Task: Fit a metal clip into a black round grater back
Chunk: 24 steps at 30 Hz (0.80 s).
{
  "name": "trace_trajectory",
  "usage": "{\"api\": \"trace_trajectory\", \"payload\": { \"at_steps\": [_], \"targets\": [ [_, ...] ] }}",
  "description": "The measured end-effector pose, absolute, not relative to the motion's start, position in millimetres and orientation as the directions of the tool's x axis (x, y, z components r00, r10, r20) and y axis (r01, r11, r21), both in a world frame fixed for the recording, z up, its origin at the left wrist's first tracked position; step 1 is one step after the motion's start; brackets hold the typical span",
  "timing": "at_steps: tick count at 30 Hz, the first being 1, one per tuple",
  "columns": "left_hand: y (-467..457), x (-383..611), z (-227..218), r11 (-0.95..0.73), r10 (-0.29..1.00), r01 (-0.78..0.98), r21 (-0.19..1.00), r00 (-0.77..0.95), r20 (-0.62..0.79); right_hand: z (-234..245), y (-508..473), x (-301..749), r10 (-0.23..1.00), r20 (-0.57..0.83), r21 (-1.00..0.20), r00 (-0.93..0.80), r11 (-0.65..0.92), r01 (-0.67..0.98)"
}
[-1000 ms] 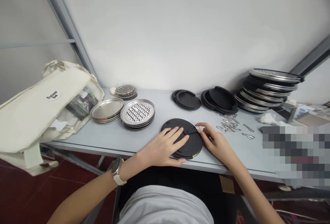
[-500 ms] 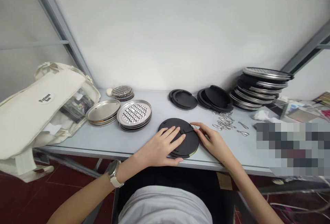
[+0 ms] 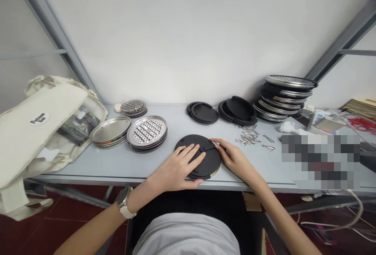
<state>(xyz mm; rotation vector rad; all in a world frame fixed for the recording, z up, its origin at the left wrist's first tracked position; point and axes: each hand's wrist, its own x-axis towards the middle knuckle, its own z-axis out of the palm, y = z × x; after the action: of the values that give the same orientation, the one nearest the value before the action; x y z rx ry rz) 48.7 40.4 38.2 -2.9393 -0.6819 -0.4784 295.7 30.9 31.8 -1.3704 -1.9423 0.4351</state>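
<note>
A black round disc (image 3: 192,144) lies on a small stack at the front edge of the grey table (image 3: 117,165). My left hand (image 3: 176,169) rests flat on it with fingers spread, a watch on the wrist. At the disc's right rim my right hand (image 3: 235,159) pinches a small metal clip (image 3: 214,143) against the slot. Loose metal clips (image 3: 249,135) lie just to the right.
Steel pans (image 3: 110,129) and perforated grater discs (image 3: 147,131) are stacked at left, a smaller grater (image 3: 133,107) behind. Black lids (image 3: 203,113), more black lids (image 3: 239,110) and a tall mixed stack (image 3: 283,98) line the wall. A cream bag (image 3: 41,125) overhangs the left end.
Only the camera has shifted, so the scene slides left in the picture. Both hands stay on the black disc in the same pose.
</note>
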Motion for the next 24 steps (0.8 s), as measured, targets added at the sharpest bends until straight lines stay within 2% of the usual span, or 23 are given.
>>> {"api": "trace_trajectory", "payload": {
  "at_steps": [7,13,24],
  "targets": [
    [41.3,48.4,37.3,-0.899,0.409,0.439,-0.017,0.851,0.328,34.0,29.1,296.5,0.934,0.315,-0.633,-0.165,0.337,0.697],
    [40.6,48.2,38.3,-0.897,0.416,0.442,-0.012,0.852,0.318,33.4,29.6,296.2,0.927,0.329,-0.653,-0.18,0.361,0.666],
    [41.3,48.8,37.8,-0.898,0.417,0.439,0.006,0.849,0.325,35.3,29.3,296.5,0.932,0.316,-0.624,-0.174,0.343,0.702]
  ]
}}
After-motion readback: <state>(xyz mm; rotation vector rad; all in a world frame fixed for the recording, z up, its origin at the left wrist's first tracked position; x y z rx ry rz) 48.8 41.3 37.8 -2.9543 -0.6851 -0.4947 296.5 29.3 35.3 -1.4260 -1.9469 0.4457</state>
